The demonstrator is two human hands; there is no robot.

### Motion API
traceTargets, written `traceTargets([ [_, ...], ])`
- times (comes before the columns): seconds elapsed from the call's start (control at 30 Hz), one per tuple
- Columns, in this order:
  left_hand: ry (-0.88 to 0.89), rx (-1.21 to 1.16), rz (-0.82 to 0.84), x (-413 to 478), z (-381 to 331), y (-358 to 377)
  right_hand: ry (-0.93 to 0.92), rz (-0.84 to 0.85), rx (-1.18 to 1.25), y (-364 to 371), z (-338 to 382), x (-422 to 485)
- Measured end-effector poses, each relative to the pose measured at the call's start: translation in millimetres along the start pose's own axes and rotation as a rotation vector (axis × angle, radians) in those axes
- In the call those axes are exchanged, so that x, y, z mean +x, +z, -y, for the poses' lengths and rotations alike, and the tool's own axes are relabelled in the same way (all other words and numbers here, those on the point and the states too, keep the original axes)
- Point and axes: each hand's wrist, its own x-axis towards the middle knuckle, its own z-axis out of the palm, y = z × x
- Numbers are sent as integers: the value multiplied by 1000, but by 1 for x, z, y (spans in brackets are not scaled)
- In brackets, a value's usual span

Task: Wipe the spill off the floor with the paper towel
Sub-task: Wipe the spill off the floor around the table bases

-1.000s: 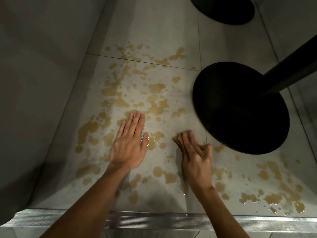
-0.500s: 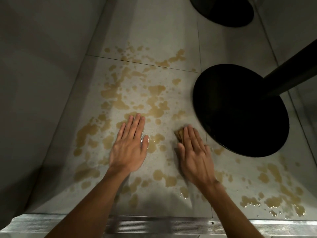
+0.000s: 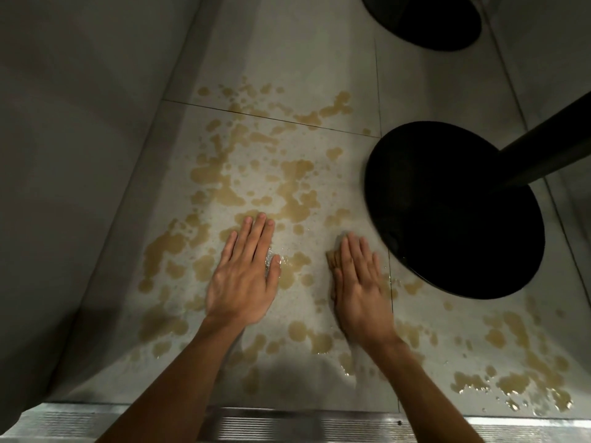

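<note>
A brown liquid spill point(image 3: 287, 193) lies in many blots across the pale floor tiles, from the middle out to the lower right. My right hand point(image 3: 359, 282) presses flat on a soaked, brownish paper towel point(image 3: 333, 259), of which only the left edge shows under the fingers. My left hand point(image 3: 244, 276) rests flat on the wet floor to the left, fingers straight, holding nothing.
A round black table base point(image 3: 454, 212) with a dark post point(image 3: 550, 148) stands just right of my right hand. A second black base point(image 3: 425, 17) is at the top. A grey wall point(image 3: 70, 155) runs along the left. A metal threshold strip point(image 3: 287, 423) crosses the bottom.
My right hand has flattened over the paper towel and slid it slightly to the right toward the black base. My left hand has stayed in place.
</note>
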Motion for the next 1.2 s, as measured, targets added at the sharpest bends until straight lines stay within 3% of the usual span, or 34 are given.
traceTargets([
  [0.17, 1, 22, -12, 0, 1, 2, 173, 39, 58, -11, 1, 93],
  [0.27, 3, 13, -5, -1, 0, 1, 200, 7, 101, -12, 10, 76],
  [0.4, -3, 3, 3, -1, -1, 0, 52, -13, 27, -5, 18, -2],
  [0.5, -4, 12, 3, -1, -1, -1, -8, 32, -42, -7, 3, 12],
  [0.73, 7, 10, 1, -1, 0, 0, 239, -15, 100, -5, 19, 108],
  [0.83, 2, 11, -1, -2, -1, -2, 111, -60, 128, -4, 27, 55],
  [0.93, 0, 19, -2, 0, -1, -2, -96, 8, 63, -3, 23, -6],
  [1.0, -3, 7, -8, 0, -1, -1, -122, 53, -4, -8, 12, 0],
  [1.2, 3, 12, -29, -1, 0, 1, 177, 68, 45, -16, 8, 119],
])
